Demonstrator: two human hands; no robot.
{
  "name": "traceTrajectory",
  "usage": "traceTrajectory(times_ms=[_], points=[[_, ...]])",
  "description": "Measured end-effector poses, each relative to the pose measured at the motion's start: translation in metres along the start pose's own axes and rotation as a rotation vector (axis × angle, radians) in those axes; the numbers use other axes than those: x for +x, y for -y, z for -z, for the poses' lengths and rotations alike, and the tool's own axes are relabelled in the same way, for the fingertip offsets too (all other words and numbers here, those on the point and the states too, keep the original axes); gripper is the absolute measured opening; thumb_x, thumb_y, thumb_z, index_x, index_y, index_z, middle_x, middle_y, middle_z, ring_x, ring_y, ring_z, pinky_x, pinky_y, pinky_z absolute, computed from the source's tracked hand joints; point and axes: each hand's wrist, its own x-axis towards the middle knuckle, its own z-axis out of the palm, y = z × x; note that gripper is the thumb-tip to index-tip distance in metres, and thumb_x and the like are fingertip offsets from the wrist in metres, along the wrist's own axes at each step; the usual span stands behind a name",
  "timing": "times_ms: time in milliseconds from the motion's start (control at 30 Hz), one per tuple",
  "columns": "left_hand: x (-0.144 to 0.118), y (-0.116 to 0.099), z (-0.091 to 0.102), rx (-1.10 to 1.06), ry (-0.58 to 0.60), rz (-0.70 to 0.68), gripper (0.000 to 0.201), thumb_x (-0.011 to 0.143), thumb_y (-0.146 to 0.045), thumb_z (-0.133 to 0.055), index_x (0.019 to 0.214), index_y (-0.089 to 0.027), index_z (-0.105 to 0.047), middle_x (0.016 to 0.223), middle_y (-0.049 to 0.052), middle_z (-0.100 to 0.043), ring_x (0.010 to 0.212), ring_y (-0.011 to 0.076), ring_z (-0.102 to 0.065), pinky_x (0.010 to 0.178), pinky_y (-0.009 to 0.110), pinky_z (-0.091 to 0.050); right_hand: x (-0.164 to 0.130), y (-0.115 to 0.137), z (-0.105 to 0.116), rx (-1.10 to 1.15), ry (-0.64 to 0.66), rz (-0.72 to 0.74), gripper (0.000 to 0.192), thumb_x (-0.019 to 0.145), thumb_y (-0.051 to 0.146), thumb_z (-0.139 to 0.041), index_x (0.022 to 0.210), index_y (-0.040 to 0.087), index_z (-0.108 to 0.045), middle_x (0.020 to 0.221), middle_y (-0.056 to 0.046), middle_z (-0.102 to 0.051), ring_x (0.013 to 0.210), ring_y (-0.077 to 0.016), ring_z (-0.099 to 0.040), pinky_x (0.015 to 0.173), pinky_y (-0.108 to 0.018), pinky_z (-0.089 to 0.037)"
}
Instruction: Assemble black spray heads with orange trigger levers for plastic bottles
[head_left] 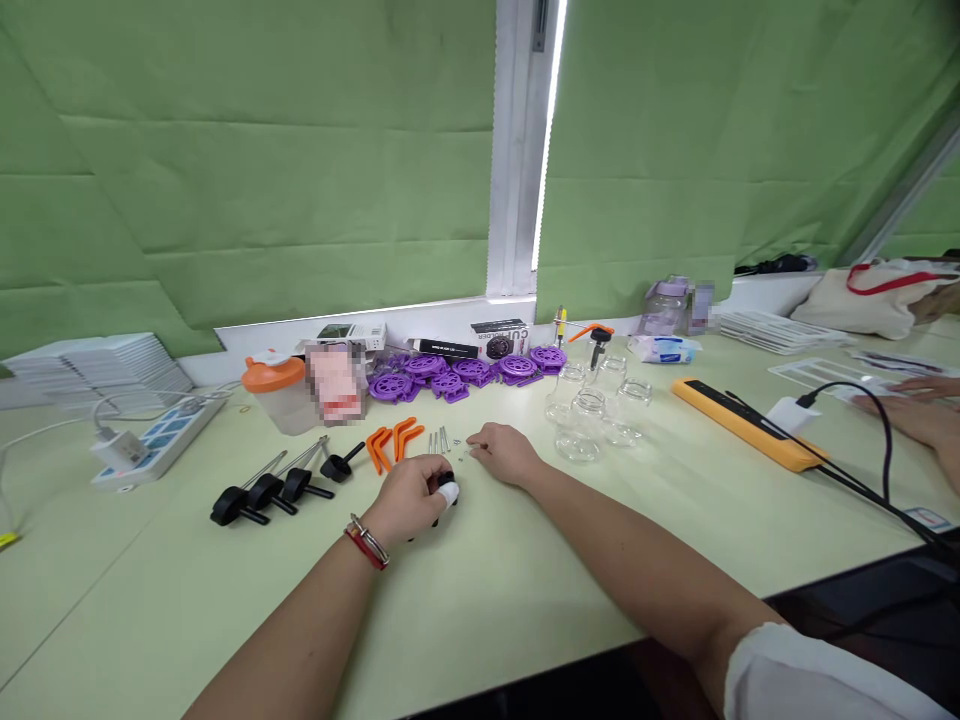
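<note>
My left hand [405,500] is closed around a small black plastic part [447,479], which the fingers and the white-wrapped thumb mostly cover. To its right, my right hand [506,453] rests low on the table, thumb and index finger pinched beside several tiny metal pieces [457,442]. Whatever lies between those fingertips is too small to make out. Short metal pins [439,440] lie just beyond my left hand. Bent orange plastic pieces [394,443] are behind it, and black round parts with handles and metal rods [266,492] lie to the left.
Purple plastic wheel-like parts [472,371] line the back. Clear jars [589,425] stand right of my right hand. An orange-lidded cup [276,390] and a power strip [161,440] sit left. A yellow power strip [750,425] with cables and another person's hand [911,415] are right.
</note>
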Motion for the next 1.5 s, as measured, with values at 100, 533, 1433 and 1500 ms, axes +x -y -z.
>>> traceTrajectory(times_ms=[100, 533, 1433, 1500], points=[[0.001, 0.002, 0.000, 0.023, 0.006, -0.004, 0.011, 0.070, -0.027, -0.054, 0.070, -0.018, -0.059, 0.056, -0.002, -0.051, 0.052, 0.0109, -0.045, 0.047, 0.021, -0.033, 0.001, 0.005, -0.001, -0.020, 0.028, 0.080, 0.023, 0.088, 0.032, -0.050, 0.097, 0.027, -0.070, 0.094, -0.003, -0.061, 0.085, -0.0162, -0.056, 0.071, -0.025, -0.036], [0.002, 0.005, -0.002, 0.003, 0.042, -0.003, 0.011, 0.071, -0.027, -0.054, 0.074, -0.018, -0.060, 0.062, -0.001, -0.057, 0.055, 0.0124, -0.050, 0.050, 0.023, -0.037, 0.003, 0.003, -0.010, -0.070, 0.003, 0.183, 0.023, 0.088, 0.029, -0.048, 0.095, 0.029, -0.070, 0.098, -0.001, -0.063, 0.087, -0.0153, -0.057, 0.066, -0.024, -0.035], [0.004, 0.013, -0.008, -0.016, 0.036, -0.084, 0.011, 0.076, -0.025, -0.051, 0.079, -0.017, -0.058, 0.063, -0.002, -0.047, 0.058, 0.0104, -0.043, 0.053, 0.021, -0.033, -0.016, 0.026, 0.004, 0.818, -0.076, 0.448, 0.011, 0.080, 0.020, -0.059, 0.079, 0.018, -0.070, 0.080, -0.003, -0.059, 0.075, -0.0136, -0.056, 0.074, -0.027, -0.046], [0.003, 0.013, -0.008, -0.023, 0.041, -0.081, 0.011, 0.076, -0.025, -0.051, 0.078, -0.017, -0.058, 0.063, -0.002, -0.047, 0.059, 0.0103, -0.043, 0.053, 0.021, -0.033, -0.016, 0.025, 0.004, 0.823, -0.075, 0.444, 0.011, 0.080, 0.020, -0.060, 0.080, 0.019, -0.070, 0.080, -0.003, -0.059, 0.076, -0.0139, -0.056, 0.073, -0.028, -0.046]])
